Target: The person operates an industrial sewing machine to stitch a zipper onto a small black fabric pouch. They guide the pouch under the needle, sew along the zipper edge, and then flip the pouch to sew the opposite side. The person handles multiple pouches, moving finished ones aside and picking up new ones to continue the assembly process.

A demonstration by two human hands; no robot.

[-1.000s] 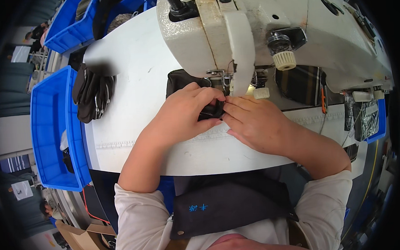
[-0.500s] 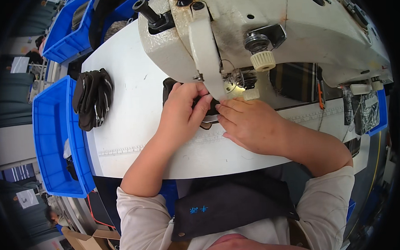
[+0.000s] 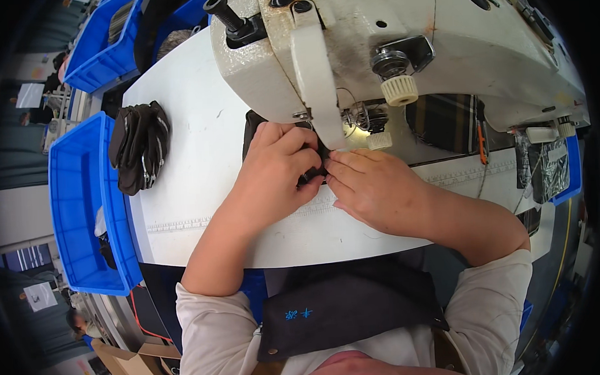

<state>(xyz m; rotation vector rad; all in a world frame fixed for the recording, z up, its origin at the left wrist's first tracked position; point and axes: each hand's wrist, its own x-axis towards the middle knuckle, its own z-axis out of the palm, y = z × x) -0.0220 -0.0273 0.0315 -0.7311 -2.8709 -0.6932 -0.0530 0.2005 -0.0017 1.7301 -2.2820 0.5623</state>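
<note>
Below the needle area of a white sewing machine (image 3: 316,74) lies a dark brown fabric piece (image 3: 251,126), mostly covered by my hands. My left hand (image 3: 279,165) is closed on the fabric, fingers curled and thumb bent in near its front edge. On the right, my right hand (image 3: 376,191) lies palm down with fingers stretched out, its fingertips at the fabric's right edge beside the machine's presser area. What lies under the fingertips is hidden. A small light glows by the needle area.
A stack of folded dark fabric pieces (image 3: 139,147) sits on the white table (image 3: 194,184) at left. Beyond it stands a blue bin (image 3: 82,208). Orange-handled snips (image 3: 482,141) and a dark striped fabric (image 3: 440,123) lie right of the needle area.
My left hand has shifted slightly, its fingers curling further and its thumb moving down toward the fabric's front edge. My right hand has hardly moved.
</note>
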